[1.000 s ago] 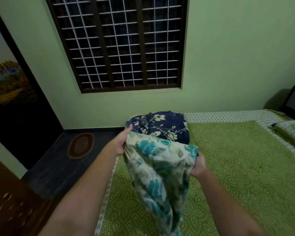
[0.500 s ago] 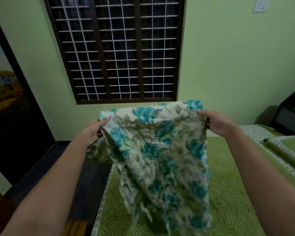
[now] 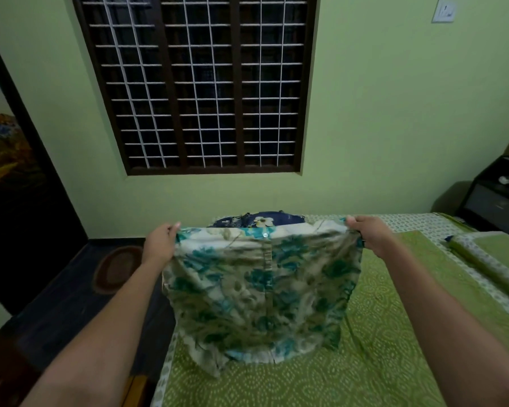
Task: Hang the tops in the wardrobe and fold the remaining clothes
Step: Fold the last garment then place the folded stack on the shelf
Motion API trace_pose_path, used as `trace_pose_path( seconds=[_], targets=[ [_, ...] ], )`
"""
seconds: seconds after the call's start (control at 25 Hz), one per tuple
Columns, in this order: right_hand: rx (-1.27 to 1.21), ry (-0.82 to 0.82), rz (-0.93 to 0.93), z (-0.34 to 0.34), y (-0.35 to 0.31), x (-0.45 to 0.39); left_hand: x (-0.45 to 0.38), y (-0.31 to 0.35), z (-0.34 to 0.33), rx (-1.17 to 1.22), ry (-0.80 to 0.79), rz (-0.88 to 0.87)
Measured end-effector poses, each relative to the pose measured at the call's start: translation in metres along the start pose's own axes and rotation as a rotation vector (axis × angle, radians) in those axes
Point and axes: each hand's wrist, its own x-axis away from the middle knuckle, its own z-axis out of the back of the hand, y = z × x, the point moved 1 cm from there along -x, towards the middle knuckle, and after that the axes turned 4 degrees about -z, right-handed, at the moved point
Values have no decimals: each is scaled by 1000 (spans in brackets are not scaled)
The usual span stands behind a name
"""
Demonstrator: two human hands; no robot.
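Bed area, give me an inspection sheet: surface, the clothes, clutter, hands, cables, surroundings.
Surface: bed with a green patterned cover, white-patterned border.
Job's things: teal floral garment held spread by its top edge, lower hem touching the bed; navy floral garment lying behind it near the bed's far end.
Clutter: pillow at the right edge of the bed.
Hands: left hand grips the garment's left top corner; right hand grips the right top corner.
Cables: nothing seen.
Surroundings: barred window, green wall, wall switch, dark floor with an oval mat, dark cabinet at right.
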Motion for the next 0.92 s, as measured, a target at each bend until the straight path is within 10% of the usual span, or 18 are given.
trace_pose_path(
  seconds=[0.28, 0.44, 0.64, 0.92],
  targets=[
    [66, -166, -57, 5, 35, 9, 12, -31, -16, 667, -223, 446],
    [339, -237, -58, 5, 51, 18, 28, -43, -19, 599, -495, 457],
    [939, -49, 127, 3, 16, 31, 14, -15, 3, 37, -513, 24],
    [523, 434, 558, 79, -122, 31, -64, 96, 120, 24, 122, -468]
  ],
)
